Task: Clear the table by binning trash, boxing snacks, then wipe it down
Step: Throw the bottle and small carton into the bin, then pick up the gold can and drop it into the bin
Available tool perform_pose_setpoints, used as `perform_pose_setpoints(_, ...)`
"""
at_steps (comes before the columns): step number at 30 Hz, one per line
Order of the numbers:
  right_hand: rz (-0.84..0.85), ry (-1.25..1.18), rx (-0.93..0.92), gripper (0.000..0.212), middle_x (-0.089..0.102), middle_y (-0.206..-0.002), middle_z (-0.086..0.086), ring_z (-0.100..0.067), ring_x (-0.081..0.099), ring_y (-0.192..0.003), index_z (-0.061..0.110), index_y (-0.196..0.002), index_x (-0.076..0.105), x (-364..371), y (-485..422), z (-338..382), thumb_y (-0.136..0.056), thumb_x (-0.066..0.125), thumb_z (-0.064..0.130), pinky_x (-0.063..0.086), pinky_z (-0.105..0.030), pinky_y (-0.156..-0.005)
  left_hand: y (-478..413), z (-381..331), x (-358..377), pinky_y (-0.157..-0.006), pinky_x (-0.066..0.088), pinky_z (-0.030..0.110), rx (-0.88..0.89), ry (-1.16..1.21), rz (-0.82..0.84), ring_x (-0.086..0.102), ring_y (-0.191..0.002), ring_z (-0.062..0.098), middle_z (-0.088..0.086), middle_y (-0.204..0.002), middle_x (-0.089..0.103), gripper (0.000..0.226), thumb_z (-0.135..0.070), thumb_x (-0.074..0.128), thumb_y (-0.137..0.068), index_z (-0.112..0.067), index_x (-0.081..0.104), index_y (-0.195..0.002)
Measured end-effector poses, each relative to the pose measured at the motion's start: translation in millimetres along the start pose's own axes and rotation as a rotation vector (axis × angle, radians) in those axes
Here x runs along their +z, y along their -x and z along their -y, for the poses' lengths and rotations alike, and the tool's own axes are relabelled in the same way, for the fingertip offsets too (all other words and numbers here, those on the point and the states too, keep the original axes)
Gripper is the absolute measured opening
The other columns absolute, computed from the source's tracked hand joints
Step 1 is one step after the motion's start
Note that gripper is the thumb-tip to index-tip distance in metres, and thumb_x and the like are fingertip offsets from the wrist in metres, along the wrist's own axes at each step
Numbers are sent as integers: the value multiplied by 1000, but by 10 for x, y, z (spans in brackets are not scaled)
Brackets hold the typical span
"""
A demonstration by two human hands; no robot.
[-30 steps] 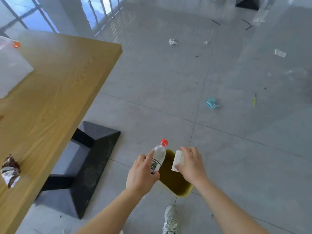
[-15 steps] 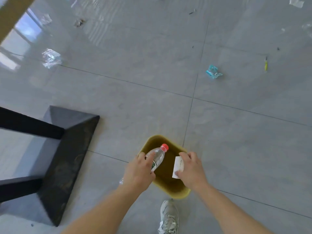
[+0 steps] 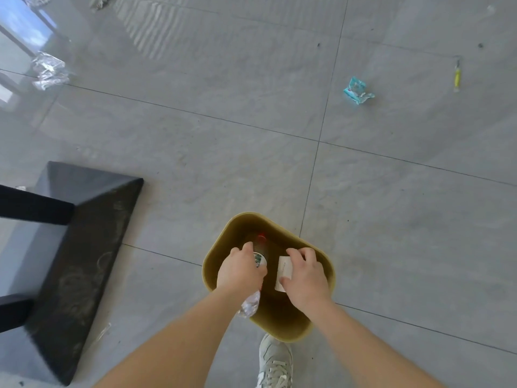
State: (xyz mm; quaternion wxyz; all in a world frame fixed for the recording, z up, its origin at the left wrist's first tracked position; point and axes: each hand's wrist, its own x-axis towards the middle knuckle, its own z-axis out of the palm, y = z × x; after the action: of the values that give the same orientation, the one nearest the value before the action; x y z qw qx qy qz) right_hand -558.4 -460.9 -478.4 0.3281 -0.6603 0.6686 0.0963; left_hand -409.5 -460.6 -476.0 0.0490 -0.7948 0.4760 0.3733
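An olive-yellow bin (image 3: 282,330) stands on the grey floor just ahead of my shoe. Over its opening, my left hand (image 3: 239,271) grips a clear plastic bottle (image 3: 260,254) with a red cap, tilted cap-first down into the bin; its crumpled base sticks out under my wrist. Beside it, my right hand (image 3: 305,278) holds a small white piece of paper (image 3: 284,273) between thumb and fingers, also above the bin's opening. The bin's inside is dark and what lies in it cannot be made out.
The table's black pyramid-shaped base (image 3: 75,261) sits at the left, close to the bin. Litter lies on the floor: crumpled clear plastic (image 3: 49,70) far left, a teal wrapper (image 3: 358,89) and a small yellow stick (image 3: 457,75) at the right. My shoe (image 3: 275,362) is behind the bin.
My view tipped down, so the tabletop left the frame. Both hands sank lower over the bin, and the bottle tilted cap-first into its opening.
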Motion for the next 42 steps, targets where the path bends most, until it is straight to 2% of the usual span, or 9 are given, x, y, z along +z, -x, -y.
perform_pose_setpoints(4,-10,-31,-6,56,42,-141,1,-23,46,-122,29,-142,43,-27,4,-97,-92,67,38,41,-35,-106,47,11,-19,-67,52,29,28,-16,-15,54,-95,18,0,-118,49,56,-45,54,-93,-27,34,-142)
perform_pose_setpoints(8,-6,-36,-25,56,44,-142,1,-23,43,-128,27,-144,43,-117,44,-112,-94,65,38,39,-36,-111,186,68,-116,-65,46,27,125,-129,-43,49,-95,15,-2,-119,48,58,-42,50,-94,-28,28,-147)
perform_pose_setpoints(11,2,-34,-47,55,46,-140,-1,-23,42,-128,25,-144,43,-216,79,-66,-94,64,37,37,-35,-111,295,100,-238,-73,47,31,185,-179,-67,46,-94,16,-1,-116,49,56,-39,47,-93,-27,30,-145)
perform_pose_setpoints(15,10,-24,-75,55,45,-141,-1,-23,39,-131,24,-145,41,-373,182,70,-95,61,36,34,-35,-112,473,131,-451,-88,47,38,217,-214,-76,49,-107,22,0,-121,48,55,-37,44,-93,-27,29,-144)
perform_pose_setpoints(18,13,3,-98,54,45,-140,-1,-24,40,-130,25,-145,41,-542,272,214,-96,59,37,34,-36,-112,627,132,-660,-90,44,38,232,-214,-88,47,-112,23,0,-126,47,56,-37,42,-92,-26,28,-145)
perform_pose_setpoints(26,-19,9,-158,54,45,-137,1,-23,42,-125,27,-145,40,-1171,712,755,-96,57,38,39,-34,-105,1202,101,-1455,-87,45,36,250,-214,-173,48,-109,22,1,-125,48,52,-38,41,-92,-27,31,-141)
perform_pose_setpoints(31,-48,44,-233,53,45,-137,2,-22,42,-125,30,-144,39,-1711,1191,1182,-95,57,41,42,-36,-105,1748,115,-2102,-97,40,40,234,-181,-243,42,-124,24,3,-140,43,56,-38,39,-94,-28,22,-147)
perform_pose_setpoints(36,-121,81,-331,48,47,-135,2,-21,45,-121,28,-139,42,-2197,1677,1691,-96,55,43,46,-34,-99,2334,185,-2736,-102,41,40,246,-174,-375,42,-127,25,4,-143,43,57,-42,40,-97,-28,19,-148)
perform_pose_setpoints(42,-124,137,-487,50,48,-134,-1,-22,45,-118,26,-140,43,-2597,2159,2335,-93,59,32,46,-34,-95,2990,495,-3266,-101,42,41,225,-161,-515,43,-127,24,4,-141,44,59,-45,45,-95,-27,22,-147)
